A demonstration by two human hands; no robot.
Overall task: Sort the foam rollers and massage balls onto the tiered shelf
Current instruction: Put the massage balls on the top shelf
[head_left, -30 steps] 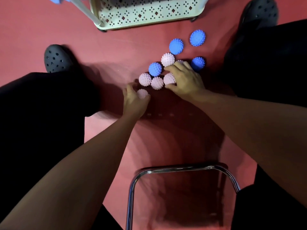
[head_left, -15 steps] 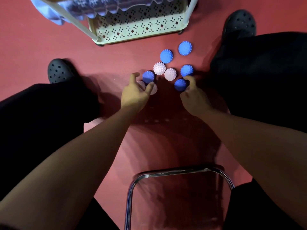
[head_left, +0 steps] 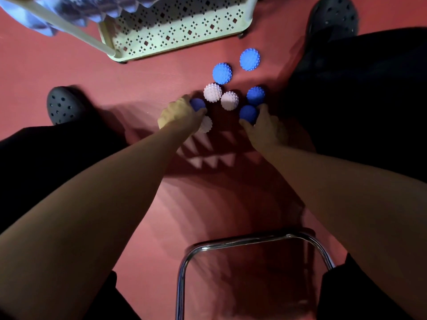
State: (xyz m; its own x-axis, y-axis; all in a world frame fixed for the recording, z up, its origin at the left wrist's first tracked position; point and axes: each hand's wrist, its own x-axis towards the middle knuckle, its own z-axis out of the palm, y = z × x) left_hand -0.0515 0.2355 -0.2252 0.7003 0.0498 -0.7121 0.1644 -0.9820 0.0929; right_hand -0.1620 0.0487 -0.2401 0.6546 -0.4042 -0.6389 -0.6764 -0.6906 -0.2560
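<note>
Spiky massage balls lie in a cluster on the red floor. My left hand (head_left: 178, 115), blurred, curls round a blue ball (head_left: 197, 103) at its fingertips, with a pink ball (head_left: 206, 124) tucked against its palm side. My right hand (head_left: 265, 129) grips another blue ball (head_left: 248, 113) between thumb and fingers. Two pink balls (head_left: 212, 92) (head_left: 229, 100) lie loose between the hands. Three blue balls (head_left: 255, 95) (head_left: 222, 73) (head_left: 249, 59) lie beyond. The cream perforated bottom tier of the shelf (head_left: 175, 26) stands just past them. Bluish foam rollers (head_left: 111, 8) lie on a tier above.
A cream shelf pole (head_left: 76, 31) slants across the top left. My dark clogs (head_left: 63, 105) (head_left: 332, 15) and black trouser legs flank the balls. A chrome chair frame (head_left: 254, 241) sits below my arms near the bottom edge.
My right hand left the pink balls and took hold of a blue ball on the right. My left hand, with a pink ball, reached forward to a blue ball. The view tilted up.
</note>
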